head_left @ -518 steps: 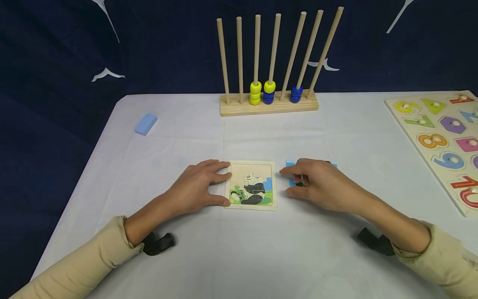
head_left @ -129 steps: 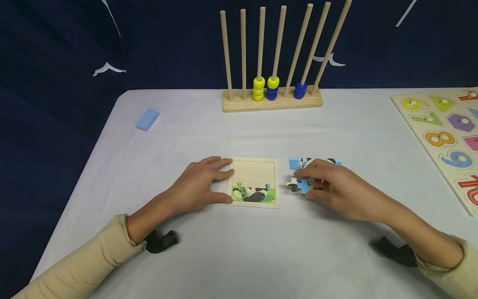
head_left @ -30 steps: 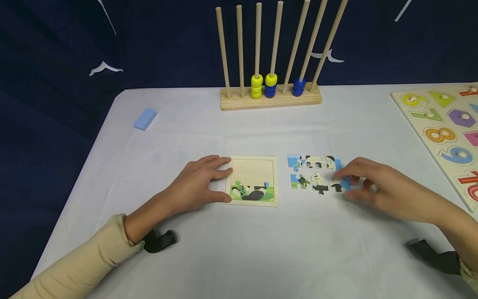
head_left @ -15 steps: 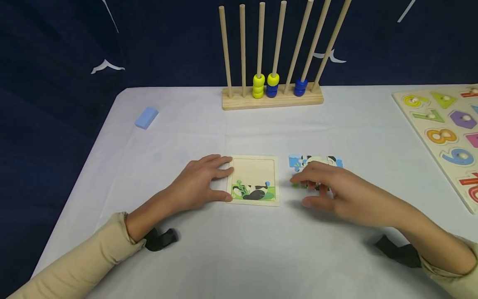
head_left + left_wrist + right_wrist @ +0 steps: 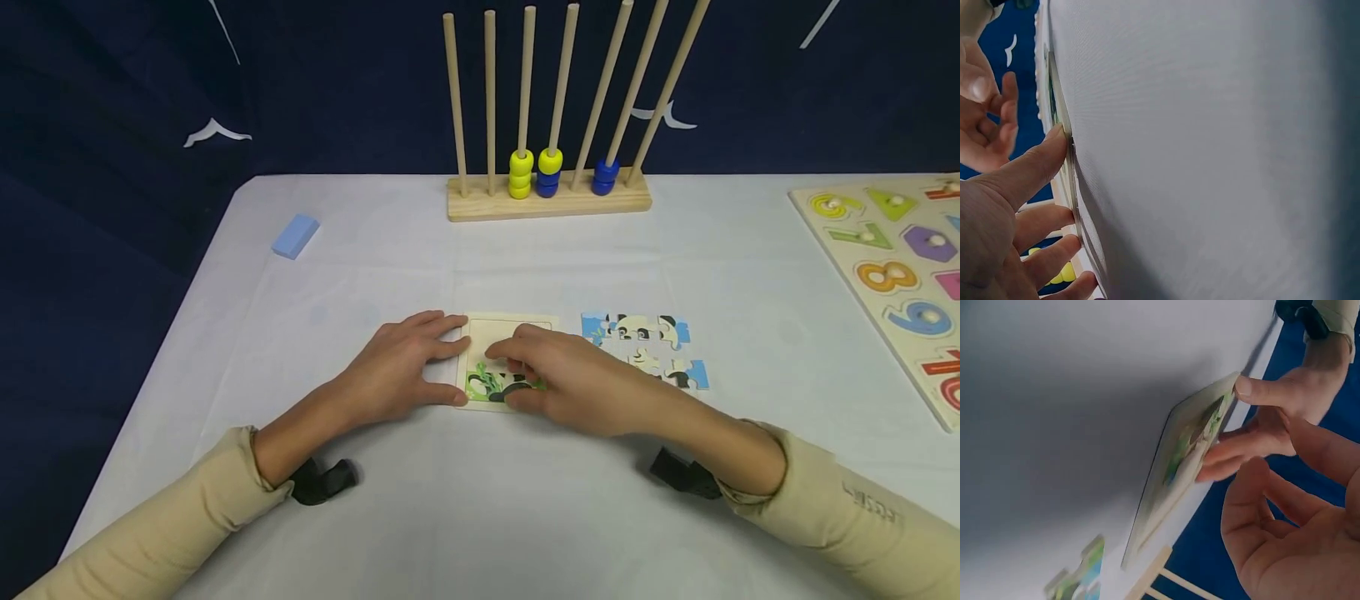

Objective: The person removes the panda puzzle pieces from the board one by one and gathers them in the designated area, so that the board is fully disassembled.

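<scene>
A square wooden puzzle tray (image 5: 495, 335) lies on the white table, with assembled panda-and-grass pieces (image 5: 480, 385) along its bottom and bare wood above. My left hand (image 5: 405, 365) rests at its left edge, thumb near the lower corner and fingers spread along the side. Over the tray's right half hovers my right hand (image 5: 581, 379), fingers loosely bent and thumb apart; the right wrist view shows nothing between them. Several loose panda pieces (image 5: 633, 327) lie right of the tray, some covered by the right hand. One loose piece (image 5: 1089, 572) shows in the right wrist view.
A wooden bead rack (image 5: 480, 210) with upright rods and yellow and blue beads stands at the back. A blue block (image 5: 296, 237) lies at the left. On the right is a board (image 5: 847, 262) of number and shape pieces.
Over the longer span, panda pieces left the tray's upper part and now lie at its right. Within the last second, my right hand moved left from the loose pieces to the tray; the left stayed.
</scene>
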### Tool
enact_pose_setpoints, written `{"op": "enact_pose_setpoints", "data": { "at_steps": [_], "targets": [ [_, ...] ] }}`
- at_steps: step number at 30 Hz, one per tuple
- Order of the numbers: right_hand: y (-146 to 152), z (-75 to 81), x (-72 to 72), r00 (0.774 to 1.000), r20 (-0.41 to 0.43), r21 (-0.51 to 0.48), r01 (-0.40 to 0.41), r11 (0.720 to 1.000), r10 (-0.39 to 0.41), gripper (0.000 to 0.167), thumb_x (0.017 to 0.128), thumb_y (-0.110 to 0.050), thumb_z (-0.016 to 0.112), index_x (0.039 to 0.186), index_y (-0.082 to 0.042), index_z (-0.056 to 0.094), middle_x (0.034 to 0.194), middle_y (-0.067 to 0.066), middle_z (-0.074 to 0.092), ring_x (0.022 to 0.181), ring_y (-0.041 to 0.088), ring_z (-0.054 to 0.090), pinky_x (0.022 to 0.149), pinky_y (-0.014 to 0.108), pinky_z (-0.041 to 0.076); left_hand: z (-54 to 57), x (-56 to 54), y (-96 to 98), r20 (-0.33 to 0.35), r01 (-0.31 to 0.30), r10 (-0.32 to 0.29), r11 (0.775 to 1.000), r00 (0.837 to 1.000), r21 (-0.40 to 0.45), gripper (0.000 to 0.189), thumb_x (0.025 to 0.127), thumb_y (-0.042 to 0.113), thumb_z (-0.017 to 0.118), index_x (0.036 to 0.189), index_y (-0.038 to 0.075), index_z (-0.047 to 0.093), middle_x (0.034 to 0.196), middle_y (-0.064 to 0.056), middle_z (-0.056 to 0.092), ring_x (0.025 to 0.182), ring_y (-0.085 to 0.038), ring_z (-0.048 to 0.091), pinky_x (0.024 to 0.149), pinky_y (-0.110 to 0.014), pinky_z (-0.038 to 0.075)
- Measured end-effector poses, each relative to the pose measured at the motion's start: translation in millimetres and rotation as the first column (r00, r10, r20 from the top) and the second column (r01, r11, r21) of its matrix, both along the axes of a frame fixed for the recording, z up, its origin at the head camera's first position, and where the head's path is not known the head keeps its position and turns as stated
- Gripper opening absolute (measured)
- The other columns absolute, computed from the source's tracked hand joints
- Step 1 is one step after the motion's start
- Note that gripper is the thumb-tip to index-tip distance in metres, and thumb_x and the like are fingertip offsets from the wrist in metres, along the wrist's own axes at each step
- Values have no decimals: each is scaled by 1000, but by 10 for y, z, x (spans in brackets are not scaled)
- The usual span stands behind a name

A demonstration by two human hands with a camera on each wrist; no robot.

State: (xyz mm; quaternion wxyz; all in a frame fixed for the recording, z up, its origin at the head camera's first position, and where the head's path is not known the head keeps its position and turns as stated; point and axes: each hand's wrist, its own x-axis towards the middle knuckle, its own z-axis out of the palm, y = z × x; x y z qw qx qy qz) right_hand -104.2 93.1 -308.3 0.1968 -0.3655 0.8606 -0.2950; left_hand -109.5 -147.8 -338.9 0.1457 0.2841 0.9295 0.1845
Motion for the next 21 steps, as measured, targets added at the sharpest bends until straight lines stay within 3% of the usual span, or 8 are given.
{"op": "enact_pose_setpoints", "data": {
  "at_steps": [9,15,21],
  "targets": [
    [-163,-178,-111,989,145,80,-43,996,31,25,90,-9,69,113,-3,61,86,3,51,70,13,46,63,27,39,-30,16,9,14,-3,3,1000,1000,-3,69,81,42,80,138,10,59,153,-5,42,142,-31,33,106,-57,32],
    [-184,-170,-114,990,132,93,-57,994,44,42,90,-8,68,130,2,59,91,2,52,74,12,49,68,26,43,-2,12,7,12,-7,7,1000,1000,-3,69,81,42,81,138,10,59,152,-5,42,142,-30,33,105,-57,33],
    [-190,-168,-115,993,117,74,-34,997,26,42,91,-7,69,130,-1,58,95,2,52,79,15,49,70,29,44,5,2,-3,-2,-1,1,1000,1000,8,68,81,41,81,137,8,60,151,-6,43,141,-31,34,106,-56,33]
  ]
}}
